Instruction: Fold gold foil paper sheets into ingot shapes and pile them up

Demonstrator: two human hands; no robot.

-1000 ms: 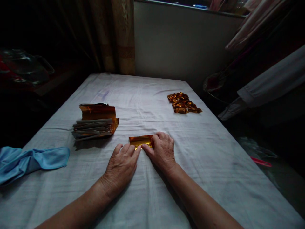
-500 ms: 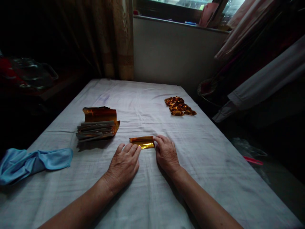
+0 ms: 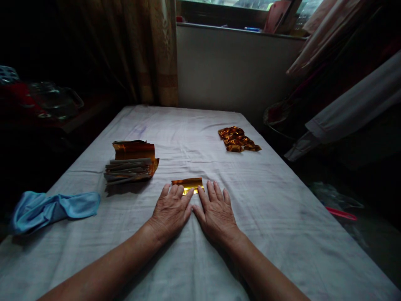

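Observation:
A folded strip of shiny gold foil paper (image 3: 188, 183) lies flat on the white cloth in front of me. My left hand (image 3: 172, 209) rests palm down, its fingertips on the near left edge of the strip. Beside it, my right hand (image 3: 216, 209) lies flat with fingers spread, the index fingertip at the strip's near right corner. Neither hand is wrapped round anything. Further left stands a stack of gold-and-grey foil paper sheets (image 3: 133, 161), curled and folded. Several folded gold foil pieces (image 3: 238, 139) lie in a pile at the far right.
A light blue cloth (image 3: 58, 209) lies crumpled on the left of the cloth-covered table (image 3: 175, 267). A glass jug (image 3: 56, 100) stands on a dark surface at left. Clothes (image 3: 351, 117) hang at right, above a pink-handled object (image 3: 341, 213). A curtain (image 3: 156, 58) hangs behind.
My right hand has shifted from the strip's right end to its near edge, and its fingers have straightened and spread. My left hand stays along the near edge. The view has shifted slightly.

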